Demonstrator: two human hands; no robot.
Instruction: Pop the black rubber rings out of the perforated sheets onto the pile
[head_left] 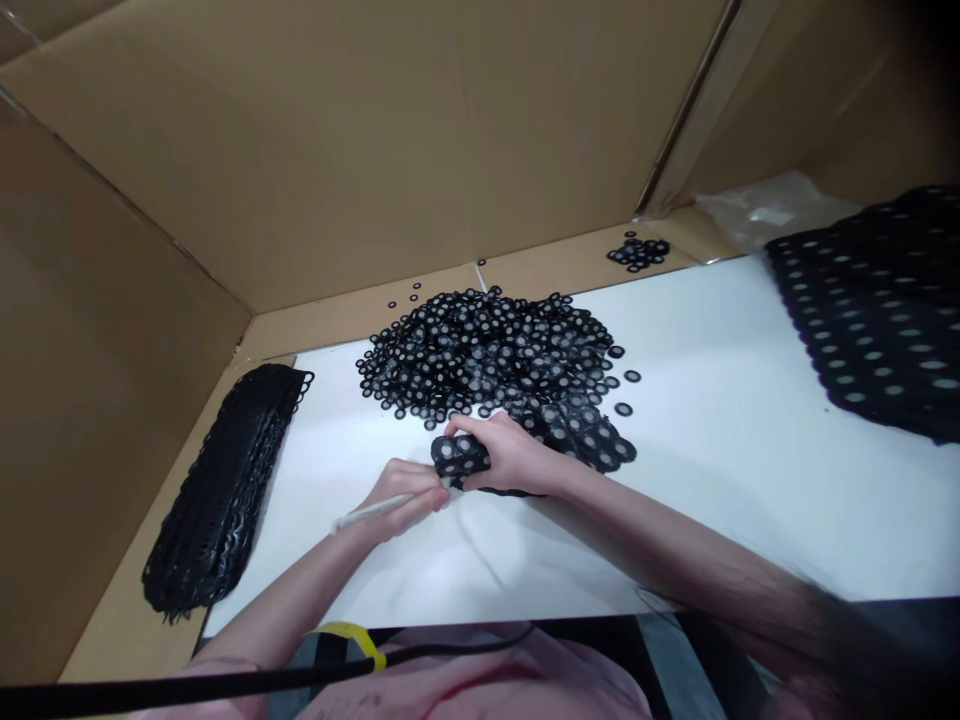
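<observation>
My right hand (517,455) grips a black rubber sheet (589,435) dotted with grey round spots, its near end bent up between thumb and fingers. The sheet runs on behind the hand to the right. Closed around a slim white pen-like stick (367,515) is my left hand (405,490), close against the bent end of the sheet. The stick's back end points toward my left forearm; its tip is hidden at the sheet. Just beyond both hands lies a big heap of small black rings (487,345), many with grey centres.
At left lies a stack of black perforated sheets (225,485). More spotted black sheets (877,310) lie at right, near a clear plastic bag (772,210). A small ring pile (637,252) sits at the back. Cardboard walls (420,130) surround the white tabletop (697,400).
</observation>
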